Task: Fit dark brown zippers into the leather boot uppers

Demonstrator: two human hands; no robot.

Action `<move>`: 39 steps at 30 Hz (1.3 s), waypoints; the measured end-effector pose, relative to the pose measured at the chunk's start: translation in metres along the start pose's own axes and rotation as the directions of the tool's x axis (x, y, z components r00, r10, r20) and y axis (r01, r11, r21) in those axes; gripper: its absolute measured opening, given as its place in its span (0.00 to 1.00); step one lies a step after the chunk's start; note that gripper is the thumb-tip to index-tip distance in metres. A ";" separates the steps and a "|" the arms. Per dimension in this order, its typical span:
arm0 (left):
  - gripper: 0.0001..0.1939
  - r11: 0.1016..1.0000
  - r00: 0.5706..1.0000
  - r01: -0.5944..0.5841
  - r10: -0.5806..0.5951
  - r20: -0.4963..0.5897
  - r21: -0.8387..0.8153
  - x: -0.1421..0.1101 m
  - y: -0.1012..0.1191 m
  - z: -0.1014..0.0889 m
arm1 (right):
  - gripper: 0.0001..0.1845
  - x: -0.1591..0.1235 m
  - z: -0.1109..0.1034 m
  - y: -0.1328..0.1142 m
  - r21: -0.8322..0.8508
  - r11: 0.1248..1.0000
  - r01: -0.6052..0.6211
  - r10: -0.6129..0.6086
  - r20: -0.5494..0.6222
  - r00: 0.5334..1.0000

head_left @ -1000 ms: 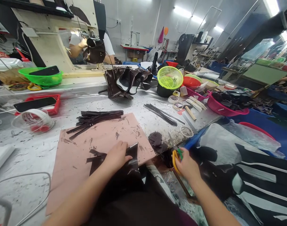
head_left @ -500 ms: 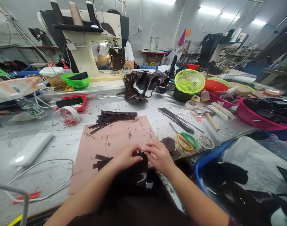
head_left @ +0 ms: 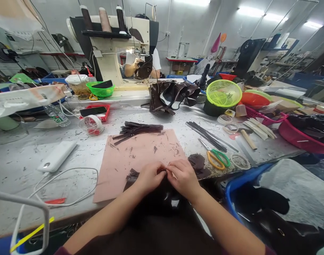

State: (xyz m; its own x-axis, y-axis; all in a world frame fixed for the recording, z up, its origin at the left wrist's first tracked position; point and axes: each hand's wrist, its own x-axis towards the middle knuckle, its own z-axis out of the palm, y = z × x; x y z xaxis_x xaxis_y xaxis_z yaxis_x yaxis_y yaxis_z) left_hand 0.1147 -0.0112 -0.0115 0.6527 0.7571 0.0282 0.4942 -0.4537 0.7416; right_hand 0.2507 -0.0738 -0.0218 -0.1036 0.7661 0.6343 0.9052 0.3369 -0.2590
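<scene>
My left hand [head_left: 152,178] and my right hand [head_left: 185,179] meet at the near edge of a pink mat [head_left: 108,177]. Both have thumb and fingers pinched on the top edge of a shiny dark brown leather piece [head_left: 165,194], which hangs down toward my lap. What exactly lies between the fingertips is small and mostly covered. Dark strips [head_left: 132,174] stick out beside my left hand, partly hidden by it. Across the mat's far edge lies a bundle of dark strips [head_left: 140,129]. Dark leather scraps [head_left: 197,163] rest just right of my right hand.
Scissors [head_left: 217,158] with orange and green handles lie on the right, near a hammer [head_left: 249,140] and a tape roll [head_left: 240,162]. A blue tub [head_left: 229,194] stands below the table edge. Leftward are a white power bank [head_left: 58,156] and cable. Behind, another person works at a sewing machine [head_left: 106,56].
My view has swung left, so everything sits further right. My fingertips have drawn closer together, and the small pale tip seen between them is now covered. Both hands still pinch the leather.
</scene>
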 end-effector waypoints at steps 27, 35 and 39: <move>0.11 0.986 0.914 -0.057 -0.011 0.406 0.155 -0.018 -0.009 -0.055 | 0.14 -0.071 -0.083 0.042 -0.131 0.625 -0.770 0.600 0.711 0.366; 0.05 0.973 0.917 -0.122 0.036 0.398 0.194 -0.033 0.006 -0.064 | 0.16 -0.037 -0.021 -0.040 0.492 0.459 -0.740 0.347 0.667 0.659; 0.05 0.945 0.922 -0.130 0.003 0.388 0.301 -0.056 0.002 -0.099 | 0.12 -0.017 -0.038 -0.043 0.493 0.453 -0.743 0.434 0.605 0.667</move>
State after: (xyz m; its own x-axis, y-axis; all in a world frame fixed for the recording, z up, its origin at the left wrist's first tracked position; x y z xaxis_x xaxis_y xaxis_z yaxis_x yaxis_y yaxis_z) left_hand 0.0223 -0.0076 0.0551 0.8258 0.5139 -0.2323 0.5552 -0.6683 0.4951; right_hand 0.2293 -0.1221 0.0067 0.0744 0.9887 -0.1305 0.2840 -0.1464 -0.9476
